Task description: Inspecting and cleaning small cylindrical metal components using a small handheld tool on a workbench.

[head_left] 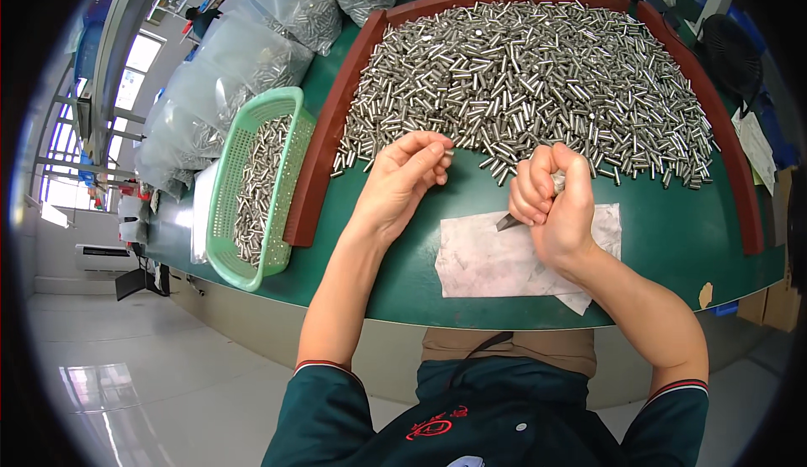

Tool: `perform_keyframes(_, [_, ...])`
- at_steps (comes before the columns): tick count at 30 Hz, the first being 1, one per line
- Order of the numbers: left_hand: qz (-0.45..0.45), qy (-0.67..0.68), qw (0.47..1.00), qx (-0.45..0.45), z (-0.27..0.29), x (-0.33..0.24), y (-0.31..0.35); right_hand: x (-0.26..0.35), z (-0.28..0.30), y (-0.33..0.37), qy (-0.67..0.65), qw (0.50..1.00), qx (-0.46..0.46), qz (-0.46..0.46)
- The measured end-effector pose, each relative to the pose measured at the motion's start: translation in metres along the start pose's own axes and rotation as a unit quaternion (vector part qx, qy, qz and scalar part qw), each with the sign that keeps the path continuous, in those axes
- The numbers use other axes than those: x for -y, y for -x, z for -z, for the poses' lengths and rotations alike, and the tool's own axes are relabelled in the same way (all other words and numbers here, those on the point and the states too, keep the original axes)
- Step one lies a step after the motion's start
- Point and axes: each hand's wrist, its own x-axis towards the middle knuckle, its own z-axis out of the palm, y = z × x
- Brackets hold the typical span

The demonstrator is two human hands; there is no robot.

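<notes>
My left hand (pixel 402 179) is closed in a pinch, thumb against fingers, on a small metal pin (pixel 449 153) whose end shows at the fingertips. My right hand (pixel 561 211) is wrapped in a fist around a tool with a dark flat blade (pixel 507 222), which sticks out below the fingers. A whitish part shows at the top of the fist; the rest of the tool is hidden. Beneath the right hand lies a smudged white cloth (pixel 479 261). Just beyond both hands spreads a large heap of short, shiny metal pins (pixel 521 80).
A dark red raised border (pixel 329 143) frames the heap on the green tabletop (pixel 403 278). To the left stands a light green plastic basket (pixel 217 244) holding more pins. Clear bags (pixel 290 9) filled with pins line the back left. A black fan (pixel 730 57) is at far right.
</notes>
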Motion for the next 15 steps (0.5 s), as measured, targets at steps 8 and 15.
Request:
perform_keyframes(8, [0.055, 0.050, 0.997, -0.013, 0.0039, 0.0021, 0.0000, 0.0013, -0.0011, -0.0005, 0.000, 1.000, -0.002, -0.005])
perform_keyframes(15, [0.045, 0.019, 0.999, 0.018, 0.0043, 0.0050, -0.0020, 0.0009, -0.0005, -0.0021, -0.005, 1.000, -0.006, -0.006])
